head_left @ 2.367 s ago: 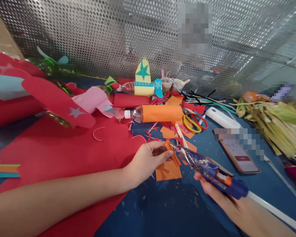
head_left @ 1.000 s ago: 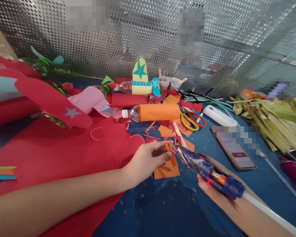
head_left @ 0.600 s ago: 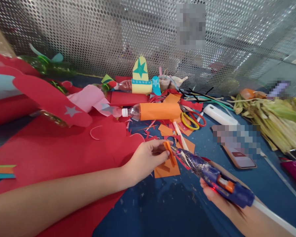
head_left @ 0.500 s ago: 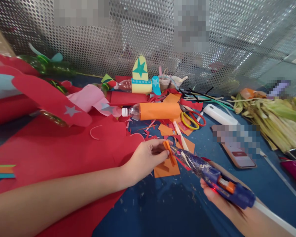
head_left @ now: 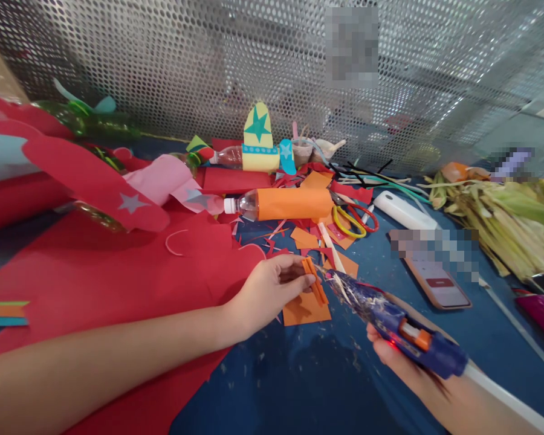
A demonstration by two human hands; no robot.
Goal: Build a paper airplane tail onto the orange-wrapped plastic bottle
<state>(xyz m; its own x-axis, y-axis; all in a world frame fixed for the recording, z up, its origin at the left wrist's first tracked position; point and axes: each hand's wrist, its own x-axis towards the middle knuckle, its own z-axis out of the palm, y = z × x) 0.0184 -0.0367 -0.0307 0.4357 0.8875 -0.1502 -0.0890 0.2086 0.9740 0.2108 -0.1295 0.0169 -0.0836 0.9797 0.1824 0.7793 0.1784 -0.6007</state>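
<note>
My left hand (head_left: 276, 287) pinches a small folded strip of orange paper (head_left: 315, 281) between thumb and fingers. In my right hand (head_left: 403, 362) is a dark blue glue gun (head_left: 399, 323), with a white glue stick (head_left: 510, 393) running out of its back and a red light glowing on its side. Strands of dried glue cover its front, and its nozzle points at the orange strip, very close to the upper edge; whether they touch I cannot tell. Beneath the strip a square of orange paper (head_left: 306, 314) lies on the blue table (head_left: 299, 386).
A bottle wrapped in orange paper (head_left: 294, 203) lies ahead, with scissors (head_left: 351, 220) beside it. Red paper (head_left: 185, 272) covers the left. A phone (head_left: 430, 272), a white device (head_left: 403, 208) and dried husks (head_left: 508, 217) are on the right. Perforated metal (head_left: 163, 72) stands behind.
The glue gun's nozzle has drawn slightly back from the orange strip toward its upper edge. The strip has turned a little in my left hand, which otherwise stays in place.
</note>
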